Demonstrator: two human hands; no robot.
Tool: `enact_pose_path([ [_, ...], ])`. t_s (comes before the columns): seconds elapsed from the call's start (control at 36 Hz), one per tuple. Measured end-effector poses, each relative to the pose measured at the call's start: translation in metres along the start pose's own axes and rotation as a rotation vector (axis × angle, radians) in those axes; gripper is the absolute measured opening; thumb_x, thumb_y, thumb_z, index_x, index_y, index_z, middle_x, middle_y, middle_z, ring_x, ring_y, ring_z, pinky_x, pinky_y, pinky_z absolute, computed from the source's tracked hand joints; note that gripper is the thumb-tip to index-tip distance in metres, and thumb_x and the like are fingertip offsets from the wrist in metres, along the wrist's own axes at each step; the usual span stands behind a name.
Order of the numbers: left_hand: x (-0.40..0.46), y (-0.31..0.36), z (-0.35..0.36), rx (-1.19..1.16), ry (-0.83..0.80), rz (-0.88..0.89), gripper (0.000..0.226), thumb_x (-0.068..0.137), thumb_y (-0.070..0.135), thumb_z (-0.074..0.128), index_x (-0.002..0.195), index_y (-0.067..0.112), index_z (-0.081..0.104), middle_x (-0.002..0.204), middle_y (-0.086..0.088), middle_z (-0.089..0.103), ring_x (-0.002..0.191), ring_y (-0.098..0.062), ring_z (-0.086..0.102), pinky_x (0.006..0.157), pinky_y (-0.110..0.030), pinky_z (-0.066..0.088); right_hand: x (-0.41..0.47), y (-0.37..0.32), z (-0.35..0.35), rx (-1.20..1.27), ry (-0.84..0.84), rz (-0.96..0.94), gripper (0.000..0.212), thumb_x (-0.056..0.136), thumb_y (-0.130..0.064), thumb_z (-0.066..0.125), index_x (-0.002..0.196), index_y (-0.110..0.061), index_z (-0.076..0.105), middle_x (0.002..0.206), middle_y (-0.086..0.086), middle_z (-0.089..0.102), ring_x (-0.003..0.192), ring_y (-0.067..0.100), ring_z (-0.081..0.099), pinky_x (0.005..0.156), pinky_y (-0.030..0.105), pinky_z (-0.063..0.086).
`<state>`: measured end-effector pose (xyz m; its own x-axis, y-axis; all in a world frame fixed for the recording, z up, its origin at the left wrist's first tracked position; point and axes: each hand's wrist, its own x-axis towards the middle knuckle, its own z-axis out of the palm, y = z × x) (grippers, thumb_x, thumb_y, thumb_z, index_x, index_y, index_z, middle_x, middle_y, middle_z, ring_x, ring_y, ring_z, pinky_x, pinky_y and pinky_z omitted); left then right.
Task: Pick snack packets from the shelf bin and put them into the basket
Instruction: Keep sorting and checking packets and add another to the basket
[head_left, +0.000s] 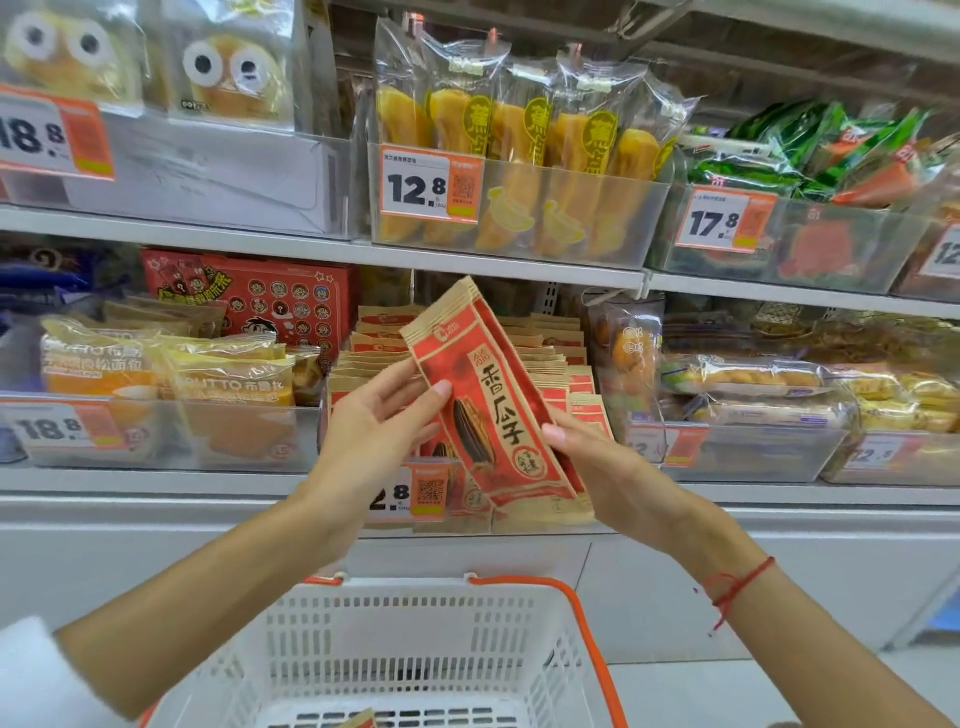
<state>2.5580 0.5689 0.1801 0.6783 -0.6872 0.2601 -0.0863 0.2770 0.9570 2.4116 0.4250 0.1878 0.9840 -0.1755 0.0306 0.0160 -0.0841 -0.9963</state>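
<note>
A small stack of red and tan sunflower-seed packets (493, 410) is held tilted in front of the shelf bin (582, 384), which holds several more of the same packets. My left hand (384, 421) grips the stack's left edge with the thumb on the front. My right hand (592, 457) grips its lower right edge. Below, the white basket (415, 649) with orange handles sits under my arms, and a corner of one packet (363, 719) shows at its bottom.
Clear bins of bread packets (171, 384) stand to the left and pastry bags (743, 379) to the right. The upper shelf holds banana-cake packs (519, 150) and green snack bags (810, 150). Price tags hang on the bin fronts.
</note>
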Motion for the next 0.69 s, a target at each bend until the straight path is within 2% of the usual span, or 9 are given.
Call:
enact_pose_path([
  [0.06,0.004,0.005,0.002,-0.011,-0.005,-0.006,0.033,0.088,0.02,0.066,0.12,0.027,0.062,0.107,0.012,0.073,0.1,-0.001,0.067,0.074,-0.014,0.055,-0.002,-0.005,-0.003,-0.009,0.028,0.012,0.072,0.061,-0.067,0.076,0.119,-0.029,0.059,0.108,-0.007,0.073,0.101,0.01,0.069,0.078,0.021,0.055],
  [0.14,0.011,0.013,0.011,0.014,0.011,0.034,0.027,0.086,0.02,0.069,0.112,0.025,0.064,0.104,0.01,0.074,0.099,-0.004,0.068,0.081,-0.02,0.055,-0.005,-0.013,-0.016,-0.115,0.183,0.001,0.044,0.088,-0.058,0.051,0.115,-0.026,0.064,0.105,-0.003,0.075,0.099,0.013,0.07,0.084,0.028,0.053],
  [0.19,0.018,0.018,0.022,0.067,0.031,0.082,0.021,0.084,0.021,0.071,0.104,0.024,0.066,0.1,0.009,0.074,0.096,-0.003,0.068,0.083,-0.023,0.055,-0.007,-0.022,-0.025,-0.233,0.304,-0.046,0.045,0.083,-0.055,0.043,0.106,-0.026,0.068,0.1,-0.005,0.075,0.096,0.01,0.071,0.087,0.027,0.05],
  [0.28,0.031,0.024,0.043,0.118,0.045,0.154,0.013,0.084,0.019,0.074,0.095,0.024,0.069,0.096,0.011,0.073,0.093,0.001,0.067,0.086,-0.025,0.053,-0.015,-0.037,-0.032,-0.32,0.416,-0.232,0.033,0.08,-0.048,0.046,0.098,-0.029,0.067,0.088,-0.016,0.074,0.085,0.0,0.07,0.071,0.011,0.05],
  [0.42,0.054,0.022,0.086,0.139,0.023,0.204,0.012,0.086,0.015,0.072,0.097,0.013,0.069,0.091,0.002,0.072,0.081,-0.002,0.067,0.08,-0.024,0.056,-0.022,-0.046,-0.061,-0.644,0.691,-0.502,0.023,0.085,-0.038,0.066,0.106,-0.031,0.065,0.093,-0.012,0.071,0.085,0.003,0.065,0.073,0.015,0.05],
  [0.47,0.066,0.015,0.098,0.17,0.022,0.196,0.007,0.086,0.017,0.072,0.09,0.017,0.066,0.086,0.005,0.07,0.079,-0.003,0.068,0.081,-0.026,0.055,-0.021,-0.045,-0.077,-0.789,0.782,-0.527,0.022,0.089,-0.031,0.069,0.111,-0.029,0.065,0.095,-0.014,0.068,0.086,0.007,0.063,0.079,0.021,0.05],
  [0.53,0.076,0.006,0.107,0.193,0.009,0.17,0.009,0.087,0.022,0.072,0.088,0.02,0.064,0.09,0.006,0.07,0.087,-0.008,0.069,0.088,-0.033,0.054,-0.018,-0.044,-0.091,-0.879,0.815,-0.516,0.024,0.09,-0.026,0.068,0.114,-0.025,0.066,0.095,-0.018,0.066,0.087,0.007,0.063,0.082,0.025,0.051],
  [0.64,0.092,-0.009,0.11,0.308,-0.001,0.123,0.013,0.087,0.031,0.071,0.095,0.024,0.063,0.097,0.01,0.069,0.097,-0.005,0.065,0.095,-0.035,0.05,-0.007,-0.038,-0.108,-1.003,0.827,-0.49,0.024,0.089,-0.027,0.069,0.113,-0.028,0.067,0.091,-0.026,0.062,0.087,-0.001,0.061,0.084,0.028,0.051],
  [0.69,0.099,-0.013,0.107,0.4,0.015,0.118,0.02,0.086,0.034,0.071,0.102,0.024,0.063,0.1,0.011,0.069,0.1,-0.007,0.064,0.092,-0.033,0.05,0.0,-0.034,-0.114,-1.053,0.81,-0.48,0.022,0.089,-0.029,0.068,0.111,-0.028,0.067,0.091,-0.02,0.065,0.085,0.005,0.063,0.082,0.035,0.053],
])
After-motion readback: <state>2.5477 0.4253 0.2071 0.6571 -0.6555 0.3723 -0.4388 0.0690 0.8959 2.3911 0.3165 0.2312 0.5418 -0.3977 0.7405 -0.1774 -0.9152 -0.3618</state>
